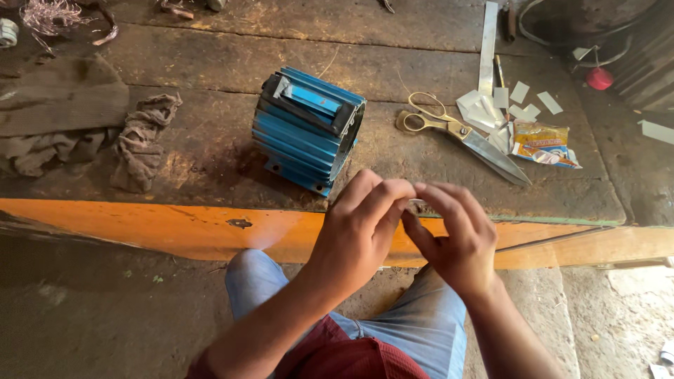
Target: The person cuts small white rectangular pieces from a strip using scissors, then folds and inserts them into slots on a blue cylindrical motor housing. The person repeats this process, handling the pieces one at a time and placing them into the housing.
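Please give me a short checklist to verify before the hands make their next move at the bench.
1. Both hands meet in front of the bench edge: ok; left hand, right hand.
2. What the fingers pinch: cannot tell, too small and hidden.
3. Blue motor housing lies steady on the bench: ok.
4. Scissors apart from the hands: ok.
5. White paper pieces lie in a tidy stack: not ok, scattered.

Worn dark wooden workbench point(210, 63), orange-painted front edge point(140, 224). Bare dusty concrete floor point(84, 316) below. Daylight from right, corrugated metal sheet point(649, 49) top right.
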